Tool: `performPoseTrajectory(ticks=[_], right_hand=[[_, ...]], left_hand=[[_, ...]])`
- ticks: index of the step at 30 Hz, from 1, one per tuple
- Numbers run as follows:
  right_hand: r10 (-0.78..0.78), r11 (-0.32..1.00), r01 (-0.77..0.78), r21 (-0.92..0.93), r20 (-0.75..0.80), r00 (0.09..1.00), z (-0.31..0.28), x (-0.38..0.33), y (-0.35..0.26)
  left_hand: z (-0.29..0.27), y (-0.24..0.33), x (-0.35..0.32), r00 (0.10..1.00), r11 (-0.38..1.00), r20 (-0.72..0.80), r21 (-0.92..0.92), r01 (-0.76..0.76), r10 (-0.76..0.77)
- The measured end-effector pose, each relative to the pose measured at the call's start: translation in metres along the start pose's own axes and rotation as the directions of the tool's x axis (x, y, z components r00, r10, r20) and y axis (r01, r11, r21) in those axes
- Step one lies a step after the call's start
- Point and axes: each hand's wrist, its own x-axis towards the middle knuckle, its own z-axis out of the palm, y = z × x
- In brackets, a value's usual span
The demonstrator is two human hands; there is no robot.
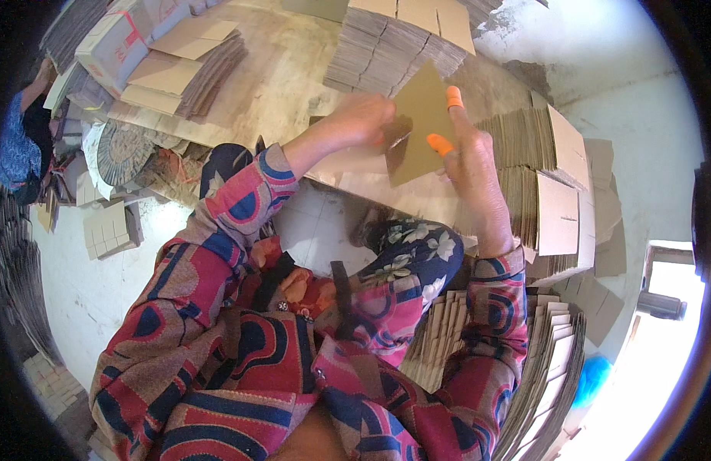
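A flat piece of brown cardboard (pixel 426 127) is held up on a slant above the table. My right hand (pixel 475 157) grips its right edge, with orange covers on the thumb and a finger. At the opposite edge, my left hand (pixel 363 123) is closed, its fingers curled and slightly blurred against the cardboard. What those fingers pinch is hidden. Near the left fingertips, a small slit or torn spot shows in the piece. Beyond it on the table stands a tall stack of cut cardboard (pixel 394 48).
The wooden table (pixel 275 61) carries more cardboard piles (pixel 179 73) and a white carton (pixel 113 46) at left. Slotted cardboard stacks (pixel 536 177) crowd the right side. More bundles (pixel 551 361) stand beside my right arm. Another person's blue sleeve (pixel 21 146) shows at far left.
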Motion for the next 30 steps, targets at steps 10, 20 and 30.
performPoseTrajectory(ticks=[10, 20, 30], right_hand=[[-0.038, 0.991, 0.04, -0.131, 0.015, 0.999, -0.009, 0.003, -0.005], [-0.042, 0.999, 0.042, 0.018, 0.0, 0.999, -0.006, 0.006, 0.004], [-0.189, 0.981, 0.187, -0.06, -0.034, 0.981, -0.002, 0.012, 0.012]], left_hand=[[-0.004, 0.005, 0.004, 0.997, 1.0, 0.072, 0.009, -0.01, 0.009], [0.005, 0.0, 0.008, 0.995, 0.998, 0.098, 0.058, -0.002, -0.004], [-0.001, 0.008, 0.007, 0.99, 0.996, 0.127, 0.074, 0.05, -0.059]])
